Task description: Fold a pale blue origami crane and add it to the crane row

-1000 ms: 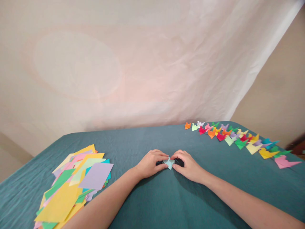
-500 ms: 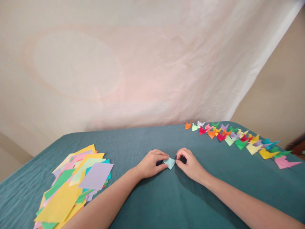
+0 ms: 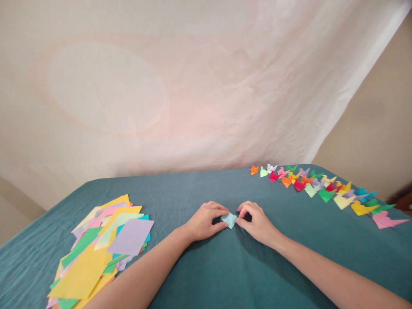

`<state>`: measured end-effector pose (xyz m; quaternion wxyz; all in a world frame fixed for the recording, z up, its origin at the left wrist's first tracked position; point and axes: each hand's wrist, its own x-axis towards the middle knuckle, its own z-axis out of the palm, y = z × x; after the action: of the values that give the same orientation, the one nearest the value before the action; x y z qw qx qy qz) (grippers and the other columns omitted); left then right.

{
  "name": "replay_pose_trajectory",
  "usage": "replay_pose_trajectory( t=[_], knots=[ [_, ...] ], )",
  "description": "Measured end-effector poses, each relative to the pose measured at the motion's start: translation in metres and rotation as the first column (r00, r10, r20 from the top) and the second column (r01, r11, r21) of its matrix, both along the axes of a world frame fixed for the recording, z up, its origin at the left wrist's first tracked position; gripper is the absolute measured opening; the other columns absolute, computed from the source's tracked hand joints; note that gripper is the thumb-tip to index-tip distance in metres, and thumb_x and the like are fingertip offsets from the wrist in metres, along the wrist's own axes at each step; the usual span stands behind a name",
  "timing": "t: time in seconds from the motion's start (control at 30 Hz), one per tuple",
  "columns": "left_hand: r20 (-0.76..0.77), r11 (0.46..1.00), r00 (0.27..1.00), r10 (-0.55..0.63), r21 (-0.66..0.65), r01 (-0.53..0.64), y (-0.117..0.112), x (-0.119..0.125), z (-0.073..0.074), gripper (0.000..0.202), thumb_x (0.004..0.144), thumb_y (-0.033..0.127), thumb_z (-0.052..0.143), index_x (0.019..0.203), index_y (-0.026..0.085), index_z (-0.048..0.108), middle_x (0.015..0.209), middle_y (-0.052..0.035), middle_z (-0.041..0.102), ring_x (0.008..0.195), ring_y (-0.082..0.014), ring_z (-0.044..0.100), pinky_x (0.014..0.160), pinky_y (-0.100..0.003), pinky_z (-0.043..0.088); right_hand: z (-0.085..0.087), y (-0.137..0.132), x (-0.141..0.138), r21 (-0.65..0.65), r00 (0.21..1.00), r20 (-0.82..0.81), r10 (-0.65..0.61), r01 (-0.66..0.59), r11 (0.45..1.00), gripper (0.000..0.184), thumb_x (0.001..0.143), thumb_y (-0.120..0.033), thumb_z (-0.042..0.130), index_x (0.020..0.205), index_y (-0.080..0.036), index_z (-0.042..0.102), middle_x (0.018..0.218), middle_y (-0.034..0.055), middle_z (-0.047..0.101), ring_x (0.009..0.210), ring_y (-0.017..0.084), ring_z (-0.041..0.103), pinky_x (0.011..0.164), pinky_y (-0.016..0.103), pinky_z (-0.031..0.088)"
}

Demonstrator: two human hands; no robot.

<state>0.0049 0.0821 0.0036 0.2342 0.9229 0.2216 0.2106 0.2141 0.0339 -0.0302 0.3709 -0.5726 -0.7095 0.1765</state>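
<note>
A small folded piece of light blue origami paper point(image 3: 229, 220) lies low over the middle of the table, between my two hands. My left hand point(image 3: 208, 219) pinches its left side between thumb and fingers. At its right edge is my right hand point(image 3: 253, 218), the thumb tip touching the paper and the index finger curled just above. The fingertips partly cover both side edges of the paper, so its exact fold cannot be made out.
A loose pile of coloured paper squares point(image 3: 86, 266) lies on the left, close to my left forearm. Rows of folded paper birds point(image 3: 326, 194) in many colours stand along the right side. A dark green cloth point(image 3: 180, 189) covers the table; a pale fabric backdrop point(image 3: 206, 86) hangs behind.
My right thumb and index finger have parted slightly at the paper's right edge. My left hand and the light blue paper have hardly moved.
</note>
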Motion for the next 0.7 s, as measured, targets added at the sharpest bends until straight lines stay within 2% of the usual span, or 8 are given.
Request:
replay_pose_trajectory(
  t=[0.4, 0.7],
  knots=[
    [-0.018, 1.000, 1.000, 0.000, 0.030, 0.001, 0.0007, 0.0000, -0.0010, 0.032, 0.083, 0.035, 0.057, 0.114, 0.024, 0.060, 0.111, -0.0053, 0.061, 0.103, -0.0218, 0.052, 0.092, -0.034, 0.036, 0.0047, -0.0012, -0.0002, -0.053, 0.999, -0.037, 0.010, -0.012, 0.999, 0.017, 0.069, -0.021, 0.065, 0.058, -0.019, 0.052, 0.087, 0.0017, 0.061, 0.087, 0.019, 0.053, 0.081, 0.035, 0.035],
    [-0.045, 0.999, 0.999, -0.001, 0.054, 0.004, 0.0012, -0.0008, -0.0021, 0.032, 0.084, 0.035, 0.057, 0.114, 0.024, 0.059, 0.112, -0.0047, 0.060, 0.103, -0.0215, 0.052, 0.092, -0.034, 0.036, 0.0028, -0.0012, -0.0016, -0.045, 0.999, -0.051, -0.015, 0.012, 0.999, 0.017, 0.069, -0.020, 0.064, 0.057, -0.020, 0.052, 0.086, 0.0015, 0.061, 0.086, 0.019, 0.053, 0.081, 0.034, 0.035]
  ],
)
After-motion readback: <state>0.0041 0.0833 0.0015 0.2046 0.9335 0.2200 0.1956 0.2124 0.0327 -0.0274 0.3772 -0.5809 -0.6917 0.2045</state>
